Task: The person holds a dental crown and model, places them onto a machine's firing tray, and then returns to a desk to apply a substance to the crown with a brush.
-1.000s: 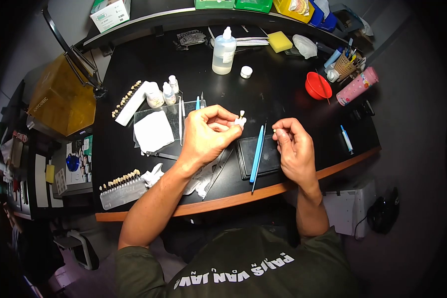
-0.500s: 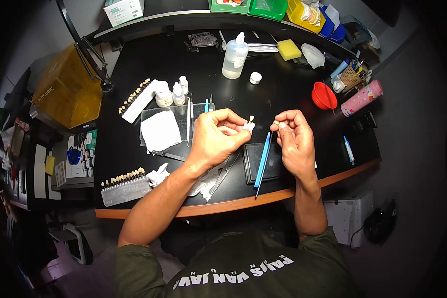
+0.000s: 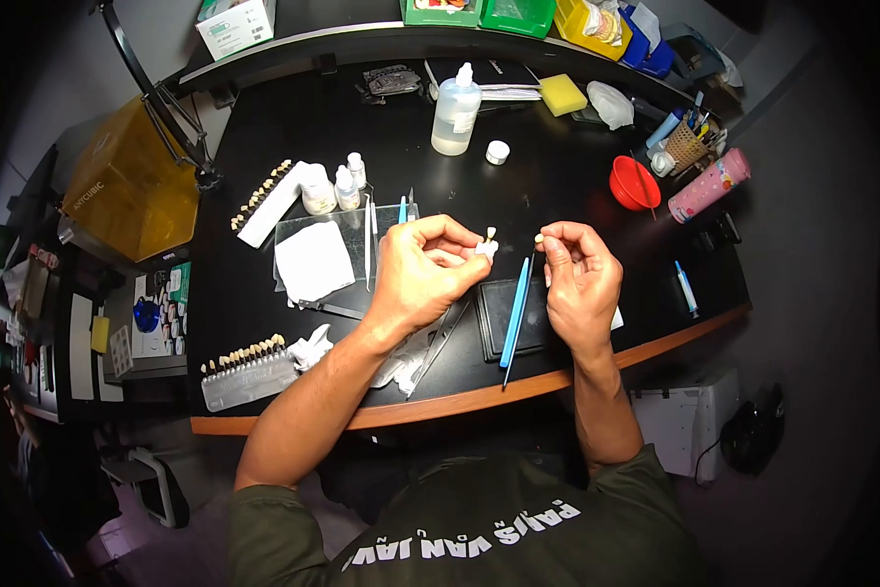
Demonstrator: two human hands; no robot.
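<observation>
Between thumb and fingers, my left hand (image 3: 425,269) pinches a small white piece (image 3: 486,249) with a tooth-like tip (image 3: 491,234) standing up from it. My right hand (image 3: 582,279) is closed around a tiny cream-coloured piece (image 3: 539,238) at its fingertips. The two hands are apart, above the black desk. Blue-handled tools (image 3: 516,313) rest on a black pad (image 3: 497,308) between them. Left of my left hand are a folded white cloth (image 3: 313,260) and slim metal instruments (image 3: 370,235) on a glass slab (image 3: 288,227).
Small white bottles (image 3: 318,189) and tooth shade guides (image 3: 254,377) stand at the left. Farther back are a clear bottle (image 3: 457,112), a small white jar (image 3: 498,153) and a yellow sponge (image 3: 563,95). A red bowl (image 3: 634,183), pink tumbler (image 3: 709,186) and syringe (image 3: 687,290) are right.
The cream-coloured piece in my right hand now shows more clearly at the fingertips, with the fingers shifted slightly. My left hand keeps its pinch. The whole view has shifted slightly.
</observation>
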